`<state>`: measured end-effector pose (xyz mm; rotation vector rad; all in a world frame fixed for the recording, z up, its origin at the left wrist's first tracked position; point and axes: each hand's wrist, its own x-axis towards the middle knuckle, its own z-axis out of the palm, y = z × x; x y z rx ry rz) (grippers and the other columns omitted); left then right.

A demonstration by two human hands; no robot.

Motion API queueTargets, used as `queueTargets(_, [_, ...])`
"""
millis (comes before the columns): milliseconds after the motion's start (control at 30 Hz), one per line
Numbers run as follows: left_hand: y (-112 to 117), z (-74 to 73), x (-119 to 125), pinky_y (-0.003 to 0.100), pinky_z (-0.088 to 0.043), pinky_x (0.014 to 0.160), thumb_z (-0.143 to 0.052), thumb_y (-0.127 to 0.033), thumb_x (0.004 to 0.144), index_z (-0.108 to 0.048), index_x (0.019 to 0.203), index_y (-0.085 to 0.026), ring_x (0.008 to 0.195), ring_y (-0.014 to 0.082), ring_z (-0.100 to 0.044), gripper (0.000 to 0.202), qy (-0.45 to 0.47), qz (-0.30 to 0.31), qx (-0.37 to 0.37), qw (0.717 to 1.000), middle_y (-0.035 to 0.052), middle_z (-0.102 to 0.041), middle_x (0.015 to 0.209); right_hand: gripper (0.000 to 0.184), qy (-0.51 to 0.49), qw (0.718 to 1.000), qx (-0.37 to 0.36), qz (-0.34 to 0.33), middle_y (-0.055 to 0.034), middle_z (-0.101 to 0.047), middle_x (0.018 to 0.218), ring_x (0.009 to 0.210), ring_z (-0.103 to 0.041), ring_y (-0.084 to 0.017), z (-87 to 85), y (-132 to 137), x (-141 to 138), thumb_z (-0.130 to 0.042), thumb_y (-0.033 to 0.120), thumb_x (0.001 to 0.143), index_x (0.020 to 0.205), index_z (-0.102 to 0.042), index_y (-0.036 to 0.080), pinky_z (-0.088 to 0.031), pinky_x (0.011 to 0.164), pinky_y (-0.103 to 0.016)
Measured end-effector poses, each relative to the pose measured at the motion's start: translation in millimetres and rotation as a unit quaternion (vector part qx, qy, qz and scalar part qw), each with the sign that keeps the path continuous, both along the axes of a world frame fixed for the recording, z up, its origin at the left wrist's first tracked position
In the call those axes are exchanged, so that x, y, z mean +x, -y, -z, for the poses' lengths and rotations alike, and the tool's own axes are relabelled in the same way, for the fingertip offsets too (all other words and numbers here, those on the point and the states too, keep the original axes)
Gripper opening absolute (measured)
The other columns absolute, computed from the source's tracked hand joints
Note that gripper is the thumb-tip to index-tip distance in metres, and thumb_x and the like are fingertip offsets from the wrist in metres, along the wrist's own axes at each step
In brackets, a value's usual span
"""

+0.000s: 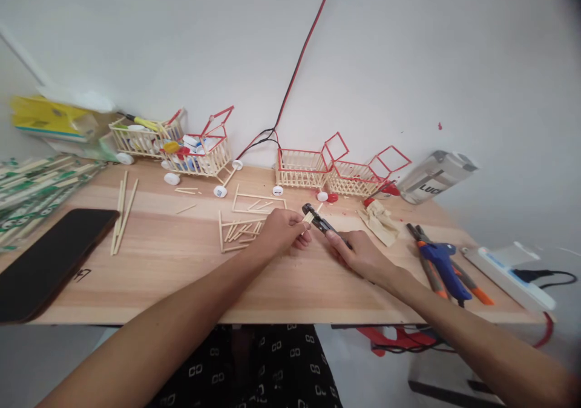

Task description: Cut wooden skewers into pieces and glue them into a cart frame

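Above the middle of the wooden table, my left hand [284, 231] is closed on several thin wooden sticks [308, 219], their ends pointing up and right. My right hand [361, 252] grips dark-handled cutting pliers [323, 223], whose jaws meet the sticks beside my left fingertips. Whether the blades have bitten through cannot be made out. Just left of my left hand lie short cut stick pieces [236, 232] inside a three-sided stick frame [221, 238]. A second stick frame [235, 199] with short pieces lies behind it.
Small stick carts [302, 169] with red trim stand along the wall; one cart [202, 157] holds bottle caps. At left are a phone [54, 256], long sticks [121, 214] and packaged sticks [36, 184]. At right lie a blue glue gun [447, 269], orange-handled pliers [474, 287] and a power strip [511, 275].
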<state>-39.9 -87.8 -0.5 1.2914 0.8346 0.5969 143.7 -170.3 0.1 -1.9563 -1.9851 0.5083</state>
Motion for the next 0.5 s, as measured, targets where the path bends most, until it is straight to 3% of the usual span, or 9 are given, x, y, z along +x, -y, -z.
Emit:
queueTargets(133, [-1.3, 0.2, -1.1, 0.021, -0.051, 0.051, -0.054, -0.009, 0.084, -0.061, 0.067, -0.011, 0.046, 0.0082, -0.059, 0.018, 0.02, 0.006, -0.02, 1.0, -0.0007, -0.064, 0.055, 0.062, -0.001, 0.999, 0.036, 0.014, -0.0017, -0.053, 0.051, 0.05, -0.046, -0.013, 3.1, -2.5, -0.2, -0.028, 0.061, 0.094, 0.053, -0.046, 0.018, -0.028, 0.052, -0.027])
queueTargets(267, [-5.8, -3.1, -6.4, 0.021, -0.051, 0.05, -0.057, -0.012, 0.083, -0.061, 0.072, -0.01, 0.046, 0.0083, -0.059, 0.012, 0.029, -0.008, -0.027, 0.999, 0.0008, -0.064, 0.057, 0.067, -0.081, 0.995, 0.014, 0.06, -0.0007, -0.05, 0.044, 0.046, -0.047, -0.013, 0.2, -10.7, 7.6, -0.024, 0.064, 0.093, 0.051, -0.048, 0.018, -0.032, 0.051, -0.026])
queueTargets(400, [-18.8, -13.8, -23.3, 0.02, -0.05, 0.05, -0.059, -0.019, 0.081, -0.061, 0.075, -0.011, 0.054, 0.0098, -0.06, 0.01, 0.039, -0.078, 0.062, 0.994, 0.0022, -0.065, 0.064, 0.068, -0.162, 0.978, 0.087, 0.097, -0.0012, -0.053, 0.047, 0.046, -0.051, -0.013, -8.9, -22.6, 15.5, -0.024, 0.069, 0.09, 0.056, -0.052, 0.017, -0.036, 0.049, -0.024])
queueTargets(500, [-33.1, -21.3, -40.5, 0.022, -0.05, 0.055, -0.058, -0.028, 0.081, -0.061, 0.078, -0.012, 0.061, 0.0119, -0.061, 0.016, 0.026, -0.154, 0.156, 0.975, 0.0039, -0.067, 0.072, 0.069, -0.244, 0.95, 0.156, 0.117, -0.0042, -0.058, 0.055, 0.049, -0.055, -0.015, -17.0, -36.7, 9.6, -0.023, 0.073, 0.088, 0.069, -0.058, 0.017, -0.041, 0.048, -0.025])
